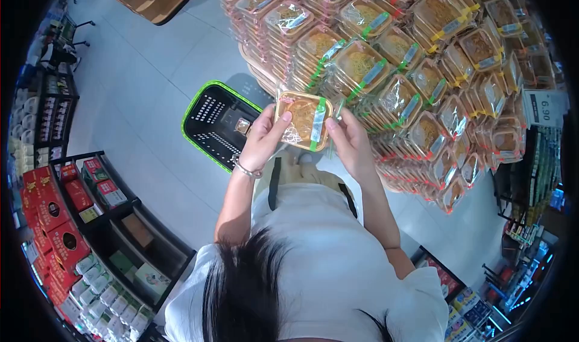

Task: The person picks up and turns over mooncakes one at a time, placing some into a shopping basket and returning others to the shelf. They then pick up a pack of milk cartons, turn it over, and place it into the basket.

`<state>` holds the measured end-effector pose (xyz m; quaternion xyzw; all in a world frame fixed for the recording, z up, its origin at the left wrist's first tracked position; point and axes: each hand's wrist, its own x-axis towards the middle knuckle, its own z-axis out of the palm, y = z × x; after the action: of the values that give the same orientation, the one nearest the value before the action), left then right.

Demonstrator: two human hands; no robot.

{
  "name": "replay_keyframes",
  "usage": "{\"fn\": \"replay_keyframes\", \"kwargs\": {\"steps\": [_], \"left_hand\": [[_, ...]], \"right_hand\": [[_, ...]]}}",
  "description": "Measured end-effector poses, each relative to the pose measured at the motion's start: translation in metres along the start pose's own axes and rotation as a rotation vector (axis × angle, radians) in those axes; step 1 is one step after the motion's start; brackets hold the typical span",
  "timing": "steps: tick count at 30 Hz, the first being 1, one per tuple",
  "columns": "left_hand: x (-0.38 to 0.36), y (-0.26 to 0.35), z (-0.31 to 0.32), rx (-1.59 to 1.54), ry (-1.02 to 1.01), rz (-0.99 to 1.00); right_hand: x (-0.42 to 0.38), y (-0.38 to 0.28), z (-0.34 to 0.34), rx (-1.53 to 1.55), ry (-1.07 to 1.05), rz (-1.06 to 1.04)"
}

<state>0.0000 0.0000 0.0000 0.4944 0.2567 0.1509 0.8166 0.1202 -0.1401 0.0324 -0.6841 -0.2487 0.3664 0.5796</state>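
Observation:
A clear-wrapped food package (304,122) with a green and light-blue label strip is held up in front of my body. My left hand (263,136) grips its left side, the thumb lying on top. At the right side my right hand (350,138) holds the wrapper edge, its thumb by the label. Below and to the left, a black basket (208,116) with a bright green rim stands on the floor, and a small packaged item (242,125) lies inside it. My left hand covers part of the basket's right side.
Tall stacks of similar wrapped packages (362,65) fill the right and upper right, beside a price sign (543,108). Shelves with red boxes (57,221) and white packs (105,294) stand at the left. A wooden display (148,1) is at the top.

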Motion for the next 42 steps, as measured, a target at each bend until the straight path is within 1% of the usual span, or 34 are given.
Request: {"fn": "replay_keyframes", "kwargs": {"steps": [2,3,5,6,8,11,15,17,18,20,21,23,24,25,27,30,32,33,34,35,36,37,38,39,41,42], "left_hand": [[-0.003,0.003,0.003,0.042,0.006,-0.013],[-0.007,0.006,-0.003,0.045,0.01,-0.021],[-0.015,0.005,-0.007,0.04,-0.082,0.001],[-0.016,0.008,-0.015,0.016,-0.09,-0.017],[-0.018,0.005,-0.027,0.017,-0.092,-0.036],[-0.02,-0.006,-0.041,-0.003,-0.089,-0.086],[-0.024,-0.029,-0.062,-0.039,0.004,-0.109],[-0.022,-0.043,-0.075,-0.055,0.056,-0.102],[-0.024,-0.051,-0.082,-0.077,0.148,-0.14],[-0.024,-0.064,-0.093,-0.151,0.32,-0.187],[-0.022,-0.074,-0.102,-0.159,0.335,-0.184],[-0.019,-0.109,-0.128,-0.187,0.46,-0.212],[-0.017,-0.13,-0.141,-0.188,0.528,-0.204],[-0.016,-0.151,-0.152,-0.198,0.551,-0.204],[-0.011,-0.188,-0.178,-0.127,0.66,-0.316],[-0.002,-0.259,-0.213,-0.183,0.792,-0.395],[0.01,-0.301,-0.235,-0.301,0.875,-0.454],[0.012,-0.332,-0.255,-0.405,0.834,-0.434],[0.021,-0.348,-0.265,-0.436,0.898,-0.432],[0.033,-0.366,-0.275,-0.469,0.961,-0.43],[0.043,-0.391,-0.291,-0.482,0.978,-0.421],[0.052,-0.417,-0.308,-0.438,0.988,-0.455],[0.062,-0.442,-0.325,-0.392,0.995,-0.488],[0.076,-0.455,-0.333,-0.377,1.092,-0.52],[0.092,-0.489,-0.356,-0.488,1.178,-0.631],[0.098,-0.506,-0.368,-0.497,1.187,-0.629]], "right_hand": [[0.0,0.003,0.005,0.161,0.091,-0.091],[-0.001,0.007,0.008,0.166,0.09,-0.083],[-0.004,0.015,-0.007,-0.057,0.077,0.023],[0.0,0.018,-0.005,-0.049,0.072,0.016],[0.003,0.022,-0.003,0.023,0.001,0.134],[0.008,0.033,0.003,0.023,-0.063,0.209],[0.019,0.04,0.016,-0.022,-0.129,0.184],[0.026,0.045,0.026,0.052,-0.023,0.226],[0.031,0.052,0.025,0.047,-0.034,0.23],[0.041,0.077,0.023,0.036,-0.165,0.283],[0.047,0.086,0.027,0.03,-0.181,0.286],[0.057,0.108,0.037,0.017,-0.16,0.368],[0.061,0.122,0.042,0.012,-0.182,0.379],[0.065,0.136,0.047,0.008,-0.194,0.393],[0.077,0.171,0.059,0.001,-0.224,0.406],[0.091,0.221,0.085,-0.045,-0.294,0.528],[0.102,0.266,0.104,-0.103,-0.362,0.521],[0.107,0.295,0.115,-0.153,-0.409,0.514],[0.113,0.318,0.127,-0.25,-0.418,0.5],[0.117,0.341,0.135,-0.256,-0.439,0.5],[0.124,0.36,0.144,-0.345,-0.456,0.458],[0.131,0.374,0.154,-0.431,-0.471,0.414],[0.14,0.387,0.162,-0.463,-0.488,0.424],[0.147,0.406,0.17,-0.465,-0.507,0.419],[0.149,0.443,0.179,-0.484,-0.444,0.345],[0.152,0.457,0.18,-0.489,-0.456,0.344]]}}
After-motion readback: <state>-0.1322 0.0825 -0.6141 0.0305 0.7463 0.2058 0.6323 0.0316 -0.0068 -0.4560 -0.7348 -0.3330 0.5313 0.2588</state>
